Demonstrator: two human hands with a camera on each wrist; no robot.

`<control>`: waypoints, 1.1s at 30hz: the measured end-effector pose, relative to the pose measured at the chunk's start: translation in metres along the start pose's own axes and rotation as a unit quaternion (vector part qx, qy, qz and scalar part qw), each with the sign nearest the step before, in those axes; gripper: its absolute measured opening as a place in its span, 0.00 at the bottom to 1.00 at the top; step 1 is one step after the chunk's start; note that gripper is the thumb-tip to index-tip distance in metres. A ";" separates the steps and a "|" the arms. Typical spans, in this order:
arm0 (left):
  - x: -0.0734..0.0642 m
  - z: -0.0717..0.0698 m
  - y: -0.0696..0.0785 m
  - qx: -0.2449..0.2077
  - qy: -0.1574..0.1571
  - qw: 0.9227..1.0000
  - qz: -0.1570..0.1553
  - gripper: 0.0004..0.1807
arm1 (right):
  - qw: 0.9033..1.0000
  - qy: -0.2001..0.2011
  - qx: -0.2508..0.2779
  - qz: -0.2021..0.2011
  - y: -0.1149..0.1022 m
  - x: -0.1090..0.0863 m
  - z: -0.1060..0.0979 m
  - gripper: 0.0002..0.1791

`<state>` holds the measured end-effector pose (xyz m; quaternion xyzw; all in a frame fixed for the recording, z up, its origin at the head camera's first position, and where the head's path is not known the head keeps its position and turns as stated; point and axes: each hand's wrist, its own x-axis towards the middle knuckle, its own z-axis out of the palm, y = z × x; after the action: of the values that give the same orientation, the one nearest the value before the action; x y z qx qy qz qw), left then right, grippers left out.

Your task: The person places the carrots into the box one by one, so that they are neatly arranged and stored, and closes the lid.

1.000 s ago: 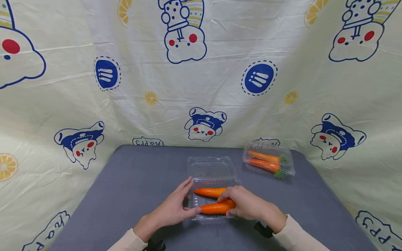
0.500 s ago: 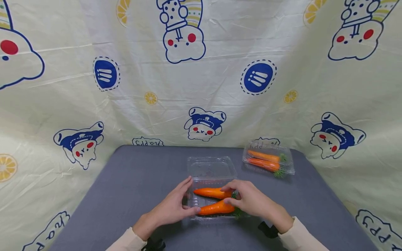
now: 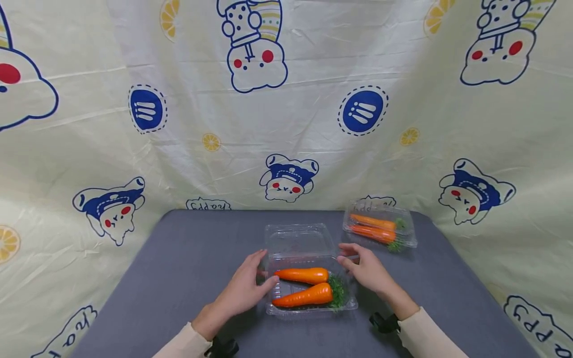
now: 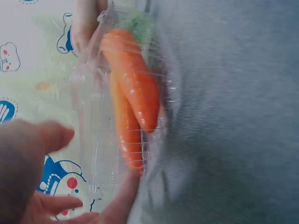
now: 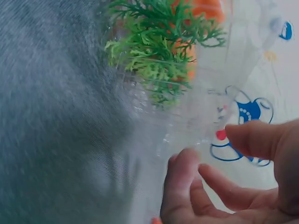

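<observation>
A clear plastic clamshell box (image 3: 274, 309) lies at the table's middle, its lid (image 3: 299, 238) folded back flat behind it. Two orange carrots sit side by side inside, a rear carrot (image 3: 301, 275) and a front carrot (image 3: 309, 296). Their leafy green tops (image 3: 338, 292) fill the box's right end, also large in the right wrist view as fronds (image 5: 159, 51). My left hand (image 3: 243, 288) is at the box's left wall, thumb over the rim by the carrot tips. Beside the hinge at the right, my right hand (image 3: 370, 272) has loosely bent fingers and holds nothing.
A second clear box (image 3: 413, 241) with carrots (image 3: 373, 232) in it, its lid down, stands at the table's back right. Behind the grey table (image 3: 201, 253) hangs a printed cloth (image 3: 192, 169). Dark bands with cameras (image 3: 384, 323) circle both wrists.
My right hand has let go of the front carrot and moved back and right to beside the lid's hinge, uncovering the green tops. My left hand's thumb has lifted off the front carrot's tip.
</observation>
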<state>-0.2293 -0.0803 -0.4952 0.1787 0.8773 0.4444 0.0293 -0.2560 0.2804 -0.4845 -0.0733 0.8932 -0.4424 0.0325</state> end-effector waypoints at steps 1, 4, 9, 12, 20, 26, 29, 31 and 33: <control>0.002 0.001 0.000 -0.015 0.011 1.000 -0.007 0.47 | 1.000 -0.008 0.025 0.012 0.003 0.001 0.000 0.31; 0.011 0.001 -0.001 -0.075 0.023 0.996 -0.036 0.43 | 0.995 -0.027 0.087 0.036 0.007 0.005 -0.001 0.31; 0.024 0.000 -0.003 -0.157 0.030 0.985 -0.068 0.35 | 0.981 -0.040 0.178 0.071 0.015 0.011 0.001 0.31; 0.027 -0.002 -0.004 -0.178 0.038 0.980 -0.085 0.33 | 0.971 -0.044 0.223 0.077 0.018 0.012 0.002 0.32; 0.030 -0.004 -0.004 -0.219 0.074 0.968 -0.093 0.35 | 0.968 -0.037 0.240 0.066 0.019 0.012 0.002 0.33; 0.028 -0.003 -0.007 -0.244 0.088 0.961 -0.093 0.27 | 0.969 -0.026 0.236 0.072 0.015 0.011 0.004 0.30; 0.027 -0.003 -0.009 -0.248 0.093 0.961 -0.084 0.23 | 0.970 -0.017 0.232 0.072 0.015 0.009 0.004 0.28; 0.026 -0.003 -0.010 -0.240 0.096 0.963 -0.078 0.20 | 0.971 -0.014 0.229 0.066 0.016 0.007 0.004 0.27; 0.024 -0.004 -0.010 -0.227 0.097 0.966 -0.073 0.18 | 0.973 -0.010 0.221 0.060 0.017 0.005 0.003 0.25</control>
<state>-0.2557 -0.0804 -0.4986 0.0584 0.7631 0.6435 0.0161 -0.2620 0.2876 -0.5002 -0.0150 0.7760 -0.6250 0.0836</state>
